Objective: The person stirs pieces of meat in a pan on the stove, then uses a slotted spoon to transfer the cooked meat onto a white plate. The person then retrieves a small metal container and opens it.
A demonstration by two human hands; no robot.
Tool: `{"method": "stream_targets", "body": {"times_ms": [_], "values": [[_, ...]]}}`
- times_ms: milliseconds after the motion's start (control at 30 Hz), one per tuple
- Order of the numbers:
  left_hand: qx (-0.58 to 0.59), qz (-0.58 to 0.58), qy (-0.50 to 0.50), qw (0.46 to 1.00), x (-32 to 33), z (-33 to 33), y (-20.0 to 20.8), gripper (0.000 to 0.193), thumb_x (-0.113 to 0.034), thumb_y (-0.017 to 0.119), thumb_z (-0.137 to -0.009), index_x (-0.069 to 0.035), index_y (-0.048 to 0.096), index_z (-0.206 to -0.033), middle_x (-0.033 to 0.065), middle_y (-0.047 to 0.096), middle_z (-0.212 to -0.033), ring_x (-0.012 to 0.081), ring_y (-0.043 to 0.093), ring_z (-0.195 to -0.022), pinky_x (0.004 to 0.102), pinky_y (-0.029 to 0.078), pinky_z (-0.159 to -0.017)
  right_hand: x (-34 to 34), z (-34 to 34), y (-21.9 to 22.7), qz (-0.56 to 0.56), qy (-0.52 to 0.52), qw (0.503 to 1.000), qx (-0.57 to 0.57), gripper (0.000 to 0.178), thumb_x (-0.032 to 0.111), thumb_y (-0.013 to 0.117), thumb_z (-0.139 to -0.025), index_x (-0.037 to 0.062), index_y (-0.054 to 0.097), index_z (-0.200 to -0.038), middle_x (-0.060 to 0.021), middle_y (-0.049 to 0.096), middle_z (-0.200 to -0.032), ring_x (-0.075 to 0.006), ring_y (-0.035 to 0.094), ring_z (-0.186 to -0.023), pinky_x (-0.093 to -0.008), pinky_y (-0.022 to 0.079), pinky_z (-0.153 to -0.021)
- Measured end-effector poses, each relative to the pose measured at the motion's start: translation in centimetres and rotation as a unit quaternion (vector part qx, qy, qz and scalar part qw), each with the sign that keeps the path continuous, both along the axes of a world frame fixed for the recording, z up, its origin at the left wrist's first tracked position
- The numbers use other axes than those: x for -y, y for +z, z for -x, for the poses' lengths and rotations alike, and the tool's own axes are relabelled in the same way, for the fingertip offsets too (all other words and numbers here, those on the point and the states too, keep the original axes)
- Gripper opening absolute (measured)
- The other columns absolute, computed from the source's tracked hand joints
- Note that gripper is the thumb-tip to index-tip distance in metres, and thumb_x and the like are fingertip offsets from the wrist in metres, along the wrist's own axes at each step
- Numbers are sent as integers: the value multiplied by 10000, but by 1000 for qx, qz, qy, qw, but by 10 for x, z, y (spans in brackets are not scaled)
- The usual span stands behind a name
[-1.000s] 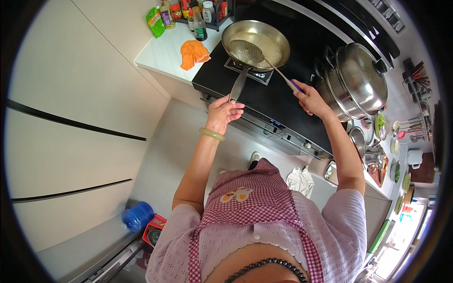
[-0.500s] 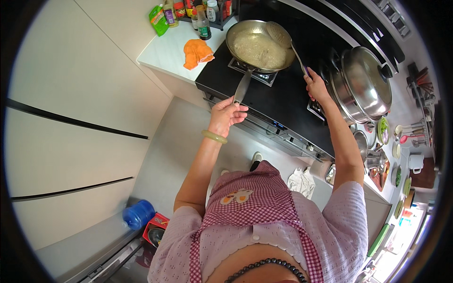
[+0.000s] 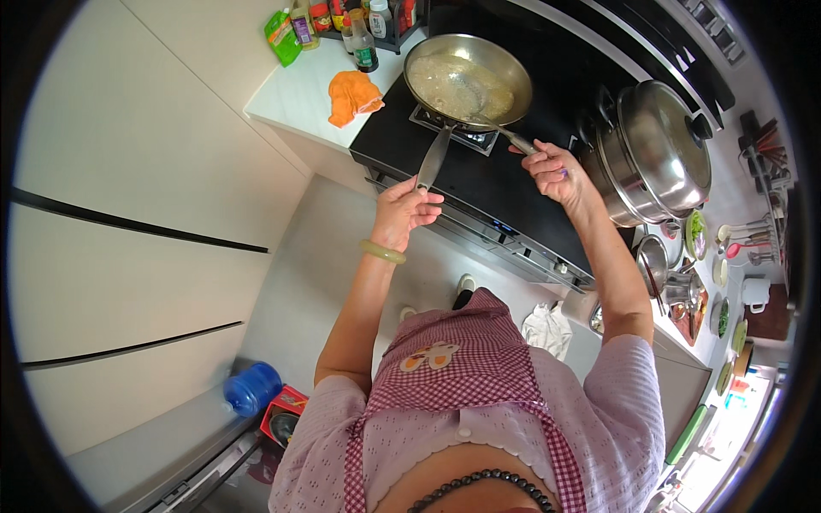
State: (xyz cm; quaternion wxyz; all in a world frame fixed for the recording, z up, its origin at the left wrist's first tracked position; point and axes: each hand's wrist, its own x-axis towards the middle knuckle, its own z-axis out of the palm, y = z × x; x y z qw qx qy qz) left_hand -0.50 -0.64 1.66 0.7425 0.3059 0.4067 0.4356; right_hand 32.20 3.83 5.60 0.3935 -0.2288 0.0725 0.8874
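Pan [image 3: 516, 79] of brushed steel on the burner [image 3: 484, 144], toward the far left of the black stove [image 3: 479, 178]. Inside, pale yellowish liquid [image 3: 434, 79], shallow-looking and bubbling. Skimmer [image 3: 496, 126] crossing the near right rim, head down in the liquid and hard to make out. As for progress: liquid already bubbling, skimmer already dipped in; nothing lifted clear of the pan. Solid pieces under the foam: impossible to tell.

Pinched on the near end of the pan handle [image 3: 434, 158], thumb against fingers, other fingers loosely curled: left hand [image 3: 405, 207]. Closed around the skimmer's grip, near the pan's right side: right hand [image 3: 554, 173].

Right of the pan, large stacked steel pot [image 3: 658, 158], lid on, contents hidden. Nearer and farther right, steel bowl [image 3: 653, 250] with a dark stick across it, then 2 dishes: green dish [image 3: 698, 250] of cut vegetables, white dish [image 3: 714, 318] of chopped greens. Left, on the white counter [image 3: 299, 92]: orange cloth [image 3: 351, 96], dark sauce bottle [image 3: 364, 56], green packet [image 3: 282, 38].
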Motion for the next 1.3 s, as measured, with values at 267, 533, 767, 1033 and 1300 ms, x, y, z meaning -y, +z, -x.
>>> {"method": "stream_targets", "body": {"times_ms": [267, 533, 767, 1033, 1300], "values": [[8, -4, 19, 1000, 4, -6, -12, 285, -140, 571, -909, 1, 552, -1155, 168, 677, -948, 166, 659, -701, 266, 555, -632, 20, 10, -3, -68, -62, 959, 267, 322, 252, 437, -987, 101, 427, -1271, 17, 400, -627, -18, 343, -399, -153, 227, -295], [-38, -10, -1, 999, -6, -4, 5, 116, -79, 549, -910, -18, 542, -1009, 190, 664, -960, 108, 593, -721, 211, 478, -630, 21, 16, 11, -290, -2, 687, 667, 455, 242, 499, -930, 100, 423, -1356, -47, 505, -630, -110, 483, -435, -263, 408, -358], [-39, -11, -31, 999, -10, -2, -3, 293, -96, 538, -925, 0, 529, -1201, 159, 676, -954, 112, 613, -707, 224, 506, -645, -12, -5, -2, -299, -1, 519, 801, 374, 246, 474, -916, 99, 482, -1259, -152, 638, -763, -229, 629, -557, -341, 529, -450], [-60, 14, 4, 998, 2, -2, 5, 348, -93, 550, -919, 14, 492, -1245, 178, 672, -946, 156, 644, -714, 238, 536, -633, -17, 6, -11, -163, -4, 820, 548, 298, 271, 424, -984, 137, 422, -1250, -10, 446, -657, -59, 375, -412, -202, 302, -331], [-57, 7, 12, 998, 3, -6, 13, 313, -97, 546, -919, 5, 532, -1215, 166, 674, -940, 158, 654, -708, 241, 550, -620, -20, 8, -7, -23, 16, 979, 202, 266, 278, 385, -1001, 23, 443, -1050, 4, 421, -670, -22, 376, -420, -153, 284, -311]]}}
